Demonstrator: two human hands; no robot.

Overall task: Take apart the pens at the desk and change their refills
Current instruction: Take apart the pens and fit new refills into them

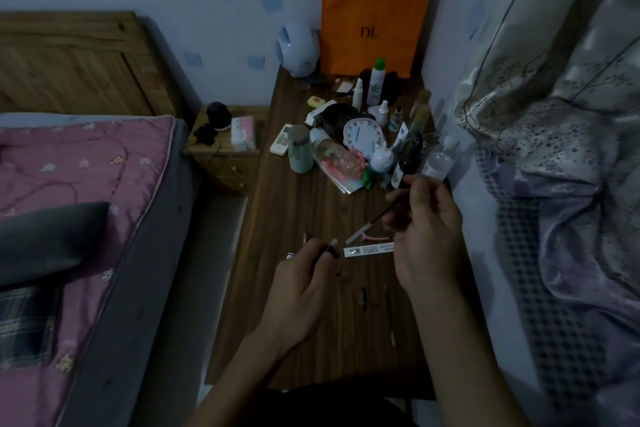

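Above desk (294, 322), right fingers (420, 191) pinch refill (372, 220).

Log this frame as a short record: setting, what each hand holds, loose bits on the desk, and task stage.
setting: dark wooden desk, dim light, a bed to the left
left hand: pinches a small dark pen piece with a clear tip
right hand: holds a thin refill, pale end pointing down-left
loose on desk: labelled white strip, pink clip, small dark piece
far end: clock, bottles, orange bag
stage: pen apparently apart, refill not inside any barrel
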